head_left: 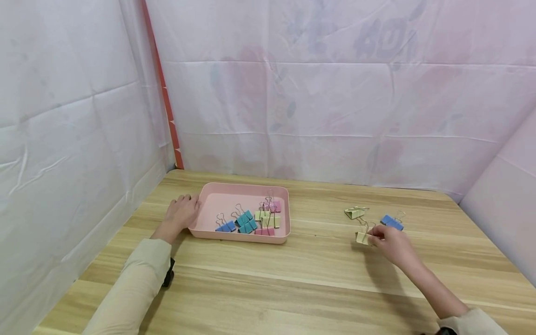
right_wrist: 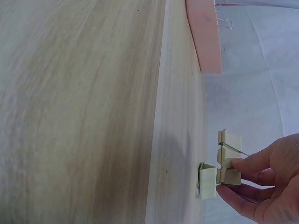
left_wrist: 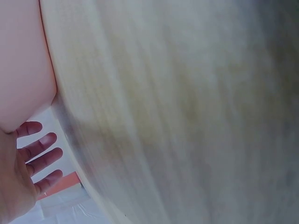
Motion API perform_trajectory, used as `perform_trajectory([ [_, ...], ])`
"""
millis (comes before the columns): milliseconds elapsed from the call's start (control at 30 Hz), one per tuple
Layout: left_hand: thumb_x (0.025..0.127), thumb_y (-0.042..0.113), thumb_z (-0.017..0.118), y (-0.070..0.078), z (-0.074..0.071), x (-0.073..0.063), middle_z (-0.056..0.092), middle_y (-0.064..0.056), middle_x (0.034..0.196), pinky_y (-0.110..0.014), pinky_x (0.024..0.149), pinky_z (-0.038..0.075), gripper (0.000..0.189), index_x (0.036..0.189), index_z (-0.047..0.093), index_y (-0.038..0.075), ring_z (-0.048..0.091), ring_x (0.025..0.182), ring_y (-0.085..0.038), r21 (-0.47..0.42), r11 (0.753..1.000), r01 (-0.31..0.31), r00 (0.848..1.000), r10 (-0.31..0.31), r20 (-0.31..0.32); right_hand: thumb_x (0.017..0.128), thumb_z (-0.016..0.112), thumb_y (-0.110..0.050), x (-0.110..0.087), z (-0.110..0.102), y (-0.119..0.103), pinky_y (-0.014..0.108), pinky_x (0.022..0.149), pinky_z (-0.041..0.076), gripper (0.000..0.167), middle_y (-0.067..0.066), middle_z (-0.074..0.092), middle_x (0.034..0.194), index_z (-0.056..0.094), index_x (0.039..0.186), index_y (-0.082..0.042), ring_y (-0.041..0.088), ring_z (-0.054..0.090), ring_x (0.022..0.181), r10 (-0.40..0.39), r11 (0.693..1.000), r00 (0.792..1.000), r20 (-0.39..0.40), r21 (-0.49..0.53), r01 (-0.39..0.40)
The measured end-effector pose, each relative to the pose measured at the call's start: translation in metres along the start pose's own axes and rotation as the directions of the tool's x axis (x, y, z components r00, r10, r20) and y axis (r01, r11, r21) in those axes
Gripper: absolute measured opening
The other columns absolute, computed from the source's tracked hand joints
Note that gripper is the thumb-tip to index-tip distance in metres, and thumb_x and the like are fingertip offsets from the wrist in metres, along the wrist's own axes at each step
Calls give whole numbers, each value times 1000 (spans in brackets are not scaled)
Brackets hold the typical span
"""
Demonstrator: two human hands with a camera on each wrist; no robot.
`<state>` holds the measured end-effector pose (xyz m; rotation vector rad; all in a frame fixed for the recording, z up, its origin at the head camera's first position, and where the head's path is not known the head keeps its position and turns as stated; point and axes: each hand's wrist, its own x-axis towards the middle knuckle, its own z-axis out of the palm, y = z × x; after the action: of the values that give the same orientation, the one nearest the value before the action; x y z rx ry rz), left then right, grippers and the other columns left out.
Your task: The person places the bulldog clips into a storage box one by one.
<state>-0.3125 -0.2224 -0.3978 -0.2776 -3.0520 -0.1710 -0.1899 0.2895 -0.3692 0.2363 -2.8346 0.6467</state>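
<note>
My right hand (head_left: 392,243) pinches a pale yellow binder clip (right_wrist: 229,158) between thumb and fingers, just above the table. Beyond it lies a second yellow binder clip (head_left: 355,213), and a blue binder clip (head_left: 391,222) lies close behind the hand. At the left, my left hand (head_left: 182,213) rests against the left side of a pink tray (head_left: 240,236), its fingers spread and fairly straight in the left wrist view. Inside the tray stand several binder clips: a blue clip (head_left: 226,226), teal clips (head_left: 247,225), yellow clips (head_left: 271,222) and pink ones (head_left: 264,231).
The wooden table (head_left: 259,288) spreads under everything, with bare wood between the tray and the right hand. White printed sheeting (head_left: 318,102) hangs behind and at both sides. A red-orange strip (head_left: 165,93) runs down the back left corner.
</note>
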Motion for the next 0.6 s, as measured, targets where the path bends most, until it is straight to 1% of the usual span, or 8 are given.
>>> perform_trajectory([
  [233,100,21,29,0,0,0,46,-27,122,-57,92,29,41,131,43,-3,40,114,-42,-14,1000,3,1000,-3,0,80,65,-1,2,2,-5,41,58,47,4,10,64,74,65,80,3,34,61,73,-14,1000,1000,-19,10,14],
  [333,100,21,29,3,-2,0,45,-27,124,-57,94,28,42,132,42,-3,38,115,-42,-28,999,15,1000,-15,4,80,65,-1,3,3,-7,42,58,47,5,11,64,75,65,81,4,36,61,75,-17,1000,1000,-20,12,17],
  [467,100,22,29,5,-3,-1,45,-27,123,-56,94,28,42,131,43,-3,39,114,-41,-25,1000,18,1000,-18,4,80,65,-1,5,4,-10,43,59,47,6,13,65,77,66,82,4,36,61,76,-20,1000,1000,-18,12,21],
  [600,100,21,29,3,-1,0,46,-27,123,-56,94,28,42,132,42,-3,39,114,-41,-25,1000,16,1000,-16,7,81,64,-1,7,5,-12,44,60,47,6,14,65,78,66,84,5,37,61,76,-17,1000,1000,-9,18,17],
])
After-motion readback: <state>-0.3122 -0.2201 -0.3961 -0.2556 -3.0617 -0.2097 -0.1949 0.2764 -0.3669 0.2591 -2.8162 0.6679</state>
